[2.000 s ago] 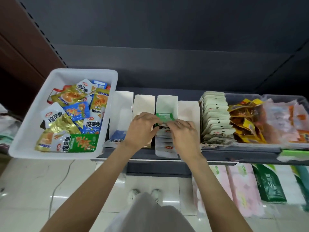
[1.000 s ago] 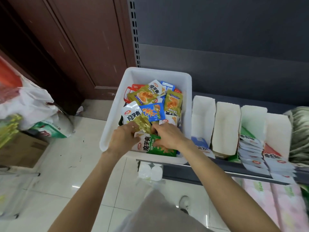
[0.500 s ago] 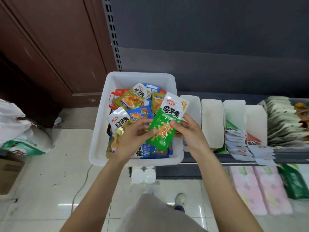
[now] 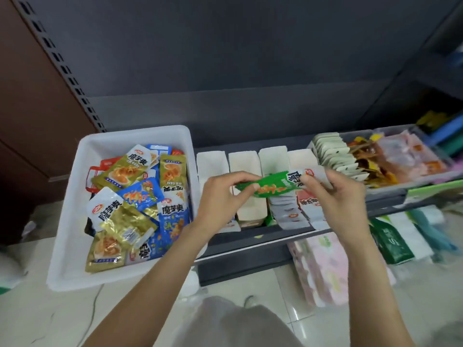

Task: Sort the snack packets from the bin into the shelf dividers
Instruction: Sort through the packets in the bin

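Both hands pinch the same green packet: my left hand has thumb and forefinger closed on its green, lower end, and my right hand has curled fingers on its white, printed top end. Between the two grips the packet lies flat and sideways, its long axis running left to right across the row of white shelf dividers, hovering above their near ends and touching none that I can make out.

That crosswise lie is what the coming move hangs on, as I read it. The dividers run front to back, away from me, so the packet sits square across the slots and must be turned roughly a quarter to go in. The slot with green showing at its back and near ends, third from the left, lies directly under the packet's middle, between my hands; the stacked grey-white packets in it lean toward me. I judge either hand is about equally near, the right slightly closer to that stack.

Outward to the left, the white bin holds a loose heap of gold, blue and red packets. Right of the dividers, a clear tray holds pale stacked pouches and orange snacks
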Available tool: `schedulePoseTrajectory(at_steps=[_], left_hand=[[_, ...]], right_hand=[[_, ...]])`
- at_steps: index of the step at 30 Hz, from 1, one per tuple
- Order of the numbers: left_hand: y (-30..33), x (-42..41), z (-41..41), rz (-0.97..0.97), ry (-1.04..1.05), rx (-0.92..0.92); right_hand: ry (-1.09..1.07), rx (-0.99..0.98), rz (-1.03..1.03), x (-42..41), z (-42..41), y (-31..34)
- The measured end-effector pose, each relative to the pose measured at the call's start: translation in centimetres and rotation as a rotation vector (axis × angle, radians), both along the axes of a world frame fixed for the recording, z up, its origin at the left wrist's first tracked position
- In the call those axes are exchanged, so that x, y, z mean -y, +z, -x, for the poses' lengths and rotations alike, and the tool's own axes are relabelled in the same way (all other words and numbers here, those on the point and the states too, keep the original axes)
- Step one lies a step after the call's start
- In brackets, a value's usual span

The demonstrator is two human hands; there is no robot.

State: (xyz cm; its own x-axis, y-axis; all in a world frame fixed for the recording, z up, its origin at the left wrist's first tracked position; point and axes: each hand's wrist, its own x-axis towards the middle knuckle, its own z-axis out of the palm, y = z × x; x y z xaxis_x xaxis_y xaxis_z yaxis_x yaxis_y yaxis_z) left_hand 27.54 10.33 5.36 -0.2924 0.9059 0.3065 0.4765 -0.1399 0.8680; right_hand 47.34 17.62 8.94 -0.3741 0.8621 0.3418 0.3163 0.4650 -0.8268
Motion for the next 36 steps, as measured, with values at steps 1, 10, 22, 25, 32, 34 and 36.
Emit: schedulePoseTrajectory(at_steps=[1,10,22,25,32,34,36], left_hand=[[-0.2,-1.5,-0.9,-0.052,0.008,-0.071],[-4.7,-9.2,-2.9,0.082,-0.027,-0.668],[-5.3,-7.9,-1.9,0.29,-0.125,-0.658],[-4.6,-6.2,-1.6,0.262,-0.048,-0.563],[-2.8,4.1,2.9,0.02,0.529,-0.255],[-3.3,7.3,5.5,0.076,0.686,-0.253],[-4.2,9.8,8.4,0.236,0.793,-0.349]], right_hand=[[-0.064,0.005,-0.097,-0.6,-0.7,-0.2],[-0.121,0.342,-0.461,-5.6,-1.9,-5.5],[0.137,0.815,-0.558,-8.6,0.1,-8.8],[0.169,0.829,-0.492,-8.1,0.3,-8.9],[0.34,0.352,-0.261,-2.3,3.9,-3.5],[0.462,0.263,-0.156,-0.2,7.0,-2.5],[0.597,0.264,-0.063,1.5,10.6,-2.5]])
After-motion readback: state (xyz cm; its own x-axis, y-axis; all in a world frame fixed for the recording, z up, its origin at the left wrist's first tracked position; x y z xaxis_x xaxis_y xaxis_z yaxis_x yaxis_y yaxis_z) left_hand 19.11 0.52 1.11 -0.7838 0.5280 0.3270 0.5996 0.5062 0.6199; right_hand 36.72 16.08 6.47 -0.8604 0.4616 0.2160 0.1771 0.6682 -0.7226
